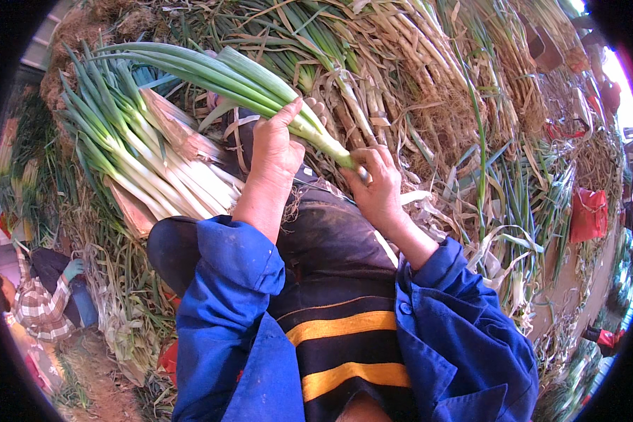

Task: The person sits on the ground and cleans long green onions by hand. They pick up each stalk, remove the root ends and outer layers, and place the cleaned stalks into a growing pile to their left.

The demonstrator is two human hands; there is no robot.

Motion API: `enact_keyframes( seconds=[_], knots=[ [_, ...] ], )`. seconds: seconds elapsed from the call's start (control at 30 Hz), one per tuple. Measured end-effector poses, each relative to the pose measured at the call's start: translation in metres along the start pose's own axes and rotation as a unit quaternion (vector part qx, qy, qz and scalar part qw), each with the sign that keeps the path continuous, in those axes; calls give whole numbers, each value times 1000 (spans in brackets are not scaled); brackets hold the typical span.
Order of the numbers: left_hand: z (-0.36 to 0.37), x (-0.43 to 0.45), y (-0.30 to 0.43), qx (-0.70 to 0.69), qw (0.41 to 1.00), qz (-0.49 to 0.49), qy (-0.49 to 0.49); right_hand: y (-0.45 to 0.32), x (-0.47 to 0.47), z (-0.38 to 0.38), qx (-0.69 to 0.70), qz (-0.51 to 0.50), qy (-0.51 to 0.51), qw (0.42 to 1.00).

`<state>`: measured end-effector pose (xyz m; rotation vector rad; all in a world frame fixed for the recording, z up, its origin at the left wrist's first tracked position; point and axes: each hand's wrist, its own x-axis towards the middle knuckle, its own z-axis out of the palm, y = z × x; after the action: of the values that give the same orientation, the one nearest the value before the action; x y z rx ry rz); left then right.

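My left hand is closed around a large green onion where its green leaves meet the pale stem. The fingers of my right hand grip the lower stem near its root end, and a small object, perhaps a blade, shows at the fingertips but cannot be made out. The leaves of the held onion reach to the upper left. Beside my left forearm lies a pile of cleaned green onions with white stems, on and between pieces of wood.
Unpeeled onions with brown, rooty stems lie across the top. Peeled leaves and husks litter the right side. A red bag stands at the far right. Another person in a checked shirt is at the lower left.
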<state>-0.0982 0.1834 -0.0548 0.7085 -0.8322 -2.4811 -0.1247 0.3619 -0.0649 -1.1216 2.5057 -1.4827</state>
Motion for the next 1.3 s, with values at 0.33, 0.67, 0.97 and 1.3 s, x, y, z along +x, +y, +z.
enact_keyframes(
  seconds=[0.33,0.67,0.97,1.3],
  knots=[
    [-10,-5,-11,24,1000,-19,3,3,-1,-6,60,96,-136,984],
    [-5,-3,-12,19,999,-33,13,2,-7,2,-64,-136,-49,987],
    [9,-15,23,4,974,-49,-223,-3,18,-25,404,154,-44,901],
    [-7,24,34,-60,992,-59,-97,66,-70,-41,-46,-198,-308,929]
  ],
)
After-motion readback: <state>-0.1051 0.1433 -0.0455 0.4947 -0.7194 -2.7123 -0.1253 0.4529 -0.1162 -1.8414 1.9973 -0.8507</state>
